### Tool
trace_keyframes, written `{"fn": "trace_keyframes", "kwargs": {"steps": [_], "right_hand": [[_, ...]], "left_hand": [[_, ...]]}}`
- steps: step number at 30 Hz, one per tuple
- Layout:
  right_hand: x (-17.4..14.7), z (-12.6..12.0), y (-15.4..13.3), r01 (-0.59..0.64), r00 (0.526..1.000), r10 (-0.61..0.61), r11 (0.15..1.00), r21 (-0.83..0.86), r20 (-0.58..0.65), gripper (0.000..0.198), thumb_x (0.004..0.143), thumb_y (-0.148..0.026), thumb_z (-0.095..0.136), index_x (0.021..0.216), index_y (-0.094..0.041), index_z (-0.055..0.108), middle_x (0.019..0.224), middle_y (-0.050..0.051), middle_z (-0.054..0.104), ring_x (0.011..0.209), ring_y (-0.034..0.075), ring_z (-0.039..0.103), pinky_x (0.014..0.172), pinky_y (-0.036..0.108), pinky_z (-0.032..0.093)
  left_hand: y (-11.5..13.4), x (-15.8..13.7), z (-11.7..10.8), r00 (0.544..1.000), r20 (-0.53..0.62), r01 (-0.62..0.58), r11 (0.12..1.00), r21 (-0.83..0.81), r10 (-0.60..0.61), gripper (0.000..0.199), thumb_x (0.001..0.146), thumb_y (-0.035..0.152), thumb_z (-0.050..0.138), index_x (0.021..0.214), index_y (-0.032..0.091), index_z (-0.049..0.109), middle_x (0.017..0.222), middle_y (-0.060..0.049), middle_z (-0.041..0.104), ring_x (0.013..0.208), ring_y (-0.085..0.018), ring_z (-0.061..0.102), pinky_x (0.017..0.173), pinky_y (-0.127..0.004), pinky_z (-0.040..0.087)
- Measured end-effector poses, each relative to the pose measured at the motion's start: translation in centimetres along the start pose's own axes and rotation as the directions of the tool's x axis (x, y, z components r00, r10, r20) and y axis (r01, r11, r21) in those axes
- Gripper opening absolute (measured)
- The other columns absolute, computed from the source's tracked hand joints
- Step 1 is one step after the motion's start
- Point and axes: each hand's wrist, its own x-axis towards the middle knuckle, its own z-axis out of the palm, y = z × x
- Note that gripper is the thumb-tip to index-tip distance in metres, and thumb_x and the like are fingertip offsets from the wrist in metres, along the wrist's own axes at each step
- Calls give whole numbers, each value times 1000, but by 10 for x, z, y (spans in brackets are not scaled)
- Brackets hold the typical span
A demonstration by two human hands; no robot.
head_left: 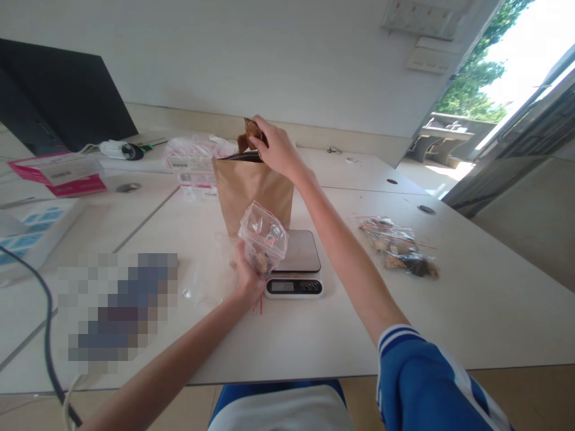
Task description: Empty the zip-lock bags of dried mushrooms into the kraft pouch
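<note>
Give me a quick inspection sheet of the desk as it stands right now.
Surface: white table, several joined tops.
Job's things: brown paper bag upright behind the scale; small zip bag; brown pieces.
Clutter: filled zip bags, pink box, packets.
Grippers: left hand holds the small zip bag; right hand pinches brown pieces over the bag mouth.
Cables: dark cable at left edge.
Surroundings: monitor, open doorway.
</note>
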Motion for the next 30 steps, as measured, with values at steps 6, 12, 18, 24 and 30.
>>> {"fn": "trace_keyframes", "kwargs": {"steps": [6,12,18,24,30], "right_hand": [[-10,0,-4,36,997,-34,999,-29,74,28,96,-19,34,122,-24,40,121,11,51,106,22,52,87,30,41],[-18,4,-3,-9,998,4,996,86,59,27,99,-24,29,119,-17,45,117,10,52,104,19,53,88,28,40],[-23,3,-20,-89,986,92,996,-29,136,40,101,-31,24,97,-12,59,115,13,52,88,19,59,84,33,41],[-27,5,-29,-133,989,133,991,-10,59,29,99,-26,31,114,-11,50,119,14,53,103,24,56,91,37,40],[-49,-2,-31,-75,987,82,996,49,-140,19,91,-18,46,109,-18,52,122,10,51,117,25,43,99,41,34]], "left_hand": [[-1,1,0,1000,-14,-16,1000,-14,16,33,85,39,38,86,19,64,64,-3,70,38,-11,52,32,-19,34],[0,0,0,1000,-22,-16,1000,-8,16,34,86,37,36,86,18,64,68,-5,71,36,-10,50,33,-20,35],[2,-4,5,999,-43,-11,1000,-15,11,38,89,33,30,84,18,64,64,-4,71,33,-10,49,32,-20,35],[1,-2,2,1000,-17,-17,1000,-24,17,33,87,39,38,81,18,64,63,-3,70,32,-10,48,32,-19,36],[1,-2,0,1000,2,-7,1000,-27,7,34,87,39,39,87,19,65,65,-5,70,33,-11,48,31,-20,35]]}}
